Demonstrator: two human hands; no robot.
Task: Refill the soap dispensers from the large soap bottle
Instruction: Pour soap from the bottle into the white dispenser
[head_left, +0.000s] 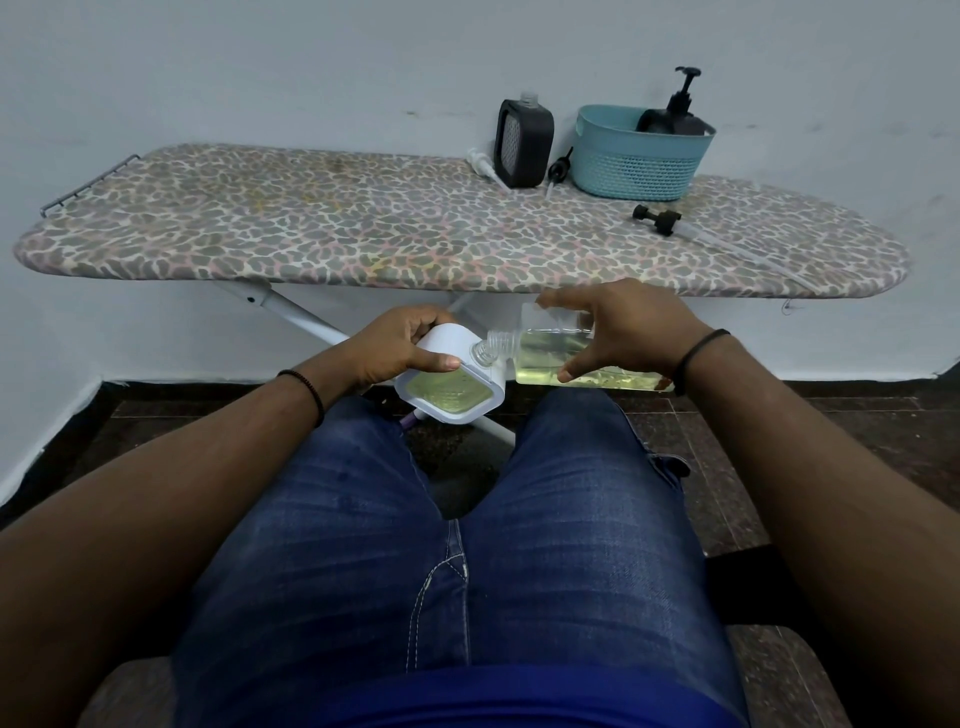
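Head view: fingers (447, 364) grip dispenser (449, 387), bottle (550, 345).

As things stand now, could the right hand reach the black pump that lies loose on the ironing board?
Probably not at once. The right hand grips the large soap bottle, tipped toward the white dispenser. The black pump lies uncovered on the ironing board, but the bottle would have to be set down first.
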